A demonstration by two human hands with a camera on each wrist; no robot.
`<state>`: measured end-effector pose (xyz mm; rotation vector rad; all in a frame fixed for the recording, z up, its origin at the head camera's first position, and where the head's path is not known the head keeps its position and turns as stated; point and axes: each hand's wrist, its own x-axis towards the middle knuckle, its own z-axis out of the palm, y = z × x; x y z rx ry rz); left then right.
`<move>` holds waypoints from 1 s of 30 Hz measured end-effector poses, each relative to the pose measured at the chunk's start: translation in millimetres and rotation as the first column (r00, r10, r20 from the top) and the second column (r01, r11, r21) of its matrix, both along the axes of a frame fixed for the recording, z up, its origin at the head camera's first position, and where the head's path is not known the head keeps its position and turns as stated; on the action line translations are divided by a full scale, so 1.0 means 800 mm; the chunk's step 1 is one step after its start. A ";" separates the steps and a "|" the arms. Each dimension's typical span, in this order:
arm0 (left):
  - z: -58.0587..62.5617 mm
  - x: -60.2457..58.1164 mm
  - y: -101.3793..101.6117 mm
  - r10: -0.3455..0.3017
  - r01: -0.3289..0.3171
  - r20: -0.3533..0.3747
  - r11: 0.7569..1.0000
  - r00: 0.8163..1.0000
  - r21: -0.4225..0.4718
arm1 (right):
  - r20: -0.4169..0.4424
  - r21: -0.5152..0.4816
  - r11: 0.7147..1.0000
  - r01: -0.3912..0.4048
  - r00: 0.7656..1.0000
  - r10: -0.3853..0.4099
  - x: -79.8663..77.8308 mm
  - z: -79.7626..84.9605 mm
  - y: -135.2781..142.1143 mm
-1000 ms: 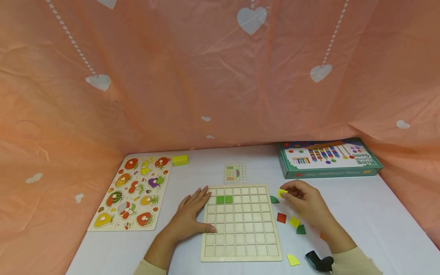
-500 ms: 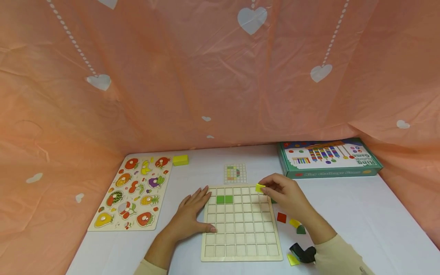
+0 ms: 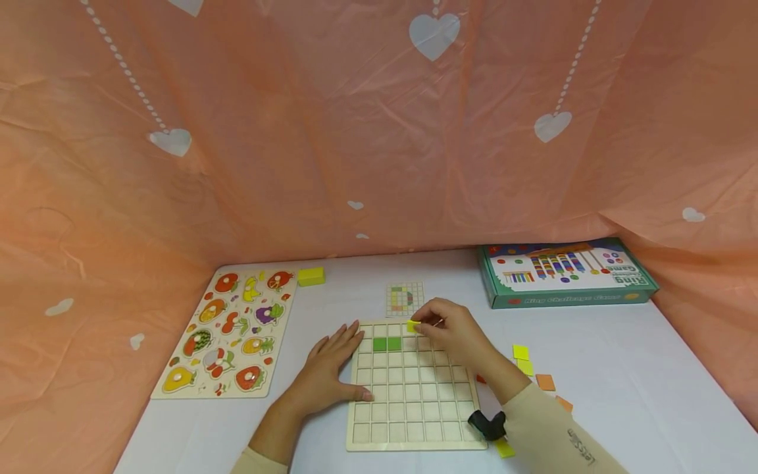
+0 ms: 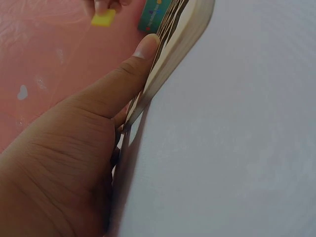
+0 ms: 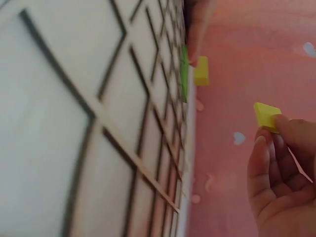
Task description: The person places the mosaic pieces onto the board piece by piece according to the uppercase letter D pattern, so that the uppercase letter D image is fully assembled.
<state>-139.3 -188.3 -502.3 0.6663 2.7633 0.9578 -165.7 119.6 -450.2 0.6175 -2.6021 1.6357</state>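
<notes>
A pale wooden grid board [image 3: 422,394] lies in the middle of the white table, with two green square tiles [image 3: 387,343] side by side in its second row. My left hand [image 3: 324,372] rests along the board's left edge, fingers extended and thumb on top; the left wrist view shows the thumb [image 4: 121,81] lying over the rim. Between thumb and fingertips, my right hand [image 3: 454,330] pinches a yellow square tile [image 5: 265,116]. It holds this tile over the board's top row, to the right of the green pair.
Above the board lies a small printed grid card [image 3: 405,300]. Loose yellow tiles [image 3: 521,353] and orange tiles [image 3: 545,382] lie to the right, partly behind the right sleeve. A fruit puzzle [image 3: 227,336] and yellow block [image 3: 310,276] are at left; a game box [image 3: 568,276] stands back right.
My right hand has carried the yellow tile leftward from the loose tiles at the right to above the board's top row. The left hand has stayed in place.
</notes>
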 end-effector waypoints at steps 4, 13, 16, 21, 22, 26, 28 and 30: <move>0.000 0.000 0.000 0.005 -0.005 0.006 1.000 1.000 -0.005 | 0.039 0.018 1.000 -0.014 0.999 0.013 -0.006 -0.011 -0.009; 0.002 0.000 0.000 0.000 0.001 0.023 1.000 1.000 -0.009 | 0.148 0.117 0.990 -0.082 0.987 0.065 -0.015 -0.021 -0.012; 0.002 0.000 0.000 0.002 -0.001 0.024 1.000 1.000 -0.009 | 0.131 0.175 0.979 -0.104 0.988 0.082 -0.017 -0.022 -0.012; 0.003 0.000 0.000 0.006 -0.006 0.027 1.000 1.000 -0.011 | 0.076 0.217 0.970 -0.114 0.992 0.099 -0.017 -0.023 -0.012; 0.003 0.000 0.000 0.006 -0.006 0.027 1.000 1.000 -0.010 | 0.066 0.224 0.968 -0.115 0.992 0.103 -0.017 -0.024 -0.012; 0.003 0.000 0.000 0.008 -0.008 0.028 1.000 1.000 -0.008 | 0.055 0.254 0.961 -0.109 0.994 0.098 -0.016 -0.023 -0.013; 0.003 0.000 0.000 0.006 -0.006 0.027 1.000 1.000 -0.010 | 0.058 0.280 0.955 -0.100 0.995 0.087 -0.015 -0.023 -0.014; 0.002 0.000 0.000 0.004 -0.004 0.026 1.000 1.000 -0.013 | 0.062 0.308 0.947 -0.090 0.995 0.075 -0.015 -0.022 -0.015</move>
